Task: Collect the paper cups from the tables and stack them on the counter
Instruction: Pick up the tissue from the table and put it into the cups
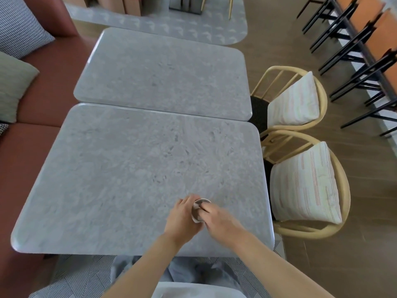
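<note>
The near surface (pixel 120 168) lies bare ahead and to the left of both hands, open to a reach from above. The sofa (pixel 43 100) closes its left side, and two chairs (pixel 300 181) stand just beside its right edge, narrowing passage there.

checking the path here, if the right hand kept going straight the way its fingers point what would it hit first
The right hand points up and left, and its fingers already reach the paper cup, so the cup comes first. Just past it sits the left hand, wrapped round the cup's other side. Blur hides the exact contact.
</note>
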